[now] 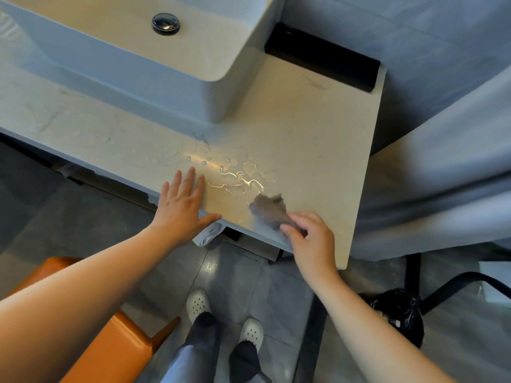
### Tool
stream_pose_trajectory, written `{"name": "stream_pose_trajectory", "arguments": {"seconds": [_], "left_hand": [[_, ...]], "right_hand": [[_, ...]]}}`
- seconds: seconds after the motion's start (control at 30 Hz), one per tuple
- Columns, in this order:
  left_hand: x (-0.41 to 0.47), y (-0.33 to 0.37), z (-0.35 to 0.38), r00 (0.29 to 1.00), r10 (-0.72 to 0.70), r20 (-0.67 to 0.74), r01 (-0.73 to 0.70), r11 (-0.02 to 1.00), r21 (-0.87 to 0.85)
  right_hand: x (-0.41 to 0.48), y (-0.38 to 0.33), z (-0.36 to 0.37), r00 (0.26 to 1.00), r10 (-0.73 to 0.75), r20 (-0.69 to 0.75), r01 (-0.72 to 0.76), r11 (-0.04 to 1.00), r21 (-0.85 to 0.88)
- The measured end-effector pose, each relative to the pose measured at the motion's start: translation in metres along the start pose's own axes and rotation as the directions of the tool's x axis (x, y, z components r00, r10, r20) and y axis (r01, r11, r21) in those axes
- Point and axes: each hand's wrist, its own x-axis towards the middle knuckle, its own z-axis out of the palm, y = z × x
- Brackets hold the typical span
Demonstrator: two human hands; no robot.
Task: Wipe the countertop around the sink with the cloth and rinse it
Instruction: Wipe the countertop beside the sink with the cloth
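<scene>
Grey fuzzy cloth (269, 212), crumpled, pinched in my right hand (311, 239), long axis diagonal on wet speckled countertop (304, 139); left hand (181, 205) flat, fingers spread.

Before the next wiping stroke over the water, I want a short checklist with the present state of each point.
1. Right hand holds the grey cloth: ok.
2. Cloth lies on the countertop: ok.
3. Water puddle is just beyond the cloth, with nothing between them: ok.
4. Left hand is flat on the counter edge, beside the puddle: ok.
5. Countertop dry: not ok.
6. Cloth clean enough: cannot tell.
</scene>
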Motion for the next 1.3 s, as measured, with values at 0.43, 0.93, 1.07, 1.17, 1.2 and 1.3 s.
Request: {"name": "stream_pose_trajectory", "arguments": {"seconds": [0.43, 0.93, 1.07, 1.17, 1.2, 1.3], "left_hand": [[0.034, -0.028, 0.008, 0.990, 0.007, 0.138, -0.013, 0.999, 0.045], [0.031, -0.028, 0.009, 0.994, 0.033, 0.103, -0.033, 0.999, -0.008], [0.031, -0.030, 0.002, 0.992, 0.041, 0.121, -0.043, 0.999, 0.007], [0.029, -0.038, -0.008, 0.989, 0.079, 0.125, -0.082, 0.997, 0.016], [0.029, -0.042, -0.011, 0.988, 0.100, 0.121, -0.104, 0.994, 0.027], [0.030, -0.053, -0.016, 0.982, 0.150, 0.115, -0.159, 0.985, 0.073]], "right_hand": [[0.158, 0.006, -0.004, 0.979, 0.009, -0.205, -0.045, 0.984, -0.170], [0.049, 0.004, 0.056, 0.995, -0.080, -0.065, 0.070, 0.987, -0.143], [0.003, -0.003, 0.060, 0.997, -0.073, 0.027, 0.076, 0.990, -0.117], [-0.015, -0.008, 0.059, 0.992, -0.026, 0.127, 0.036, 0.996, -0.078], [-0.019, -0.011, 0.057, 0.986, -0.018, 0.163, 0.027, 0.998, -0.054], [-0.021, -0.023, 0.051, 0.979, -0.039, 0.199, 0.045, 0.999, -0.027]]}}
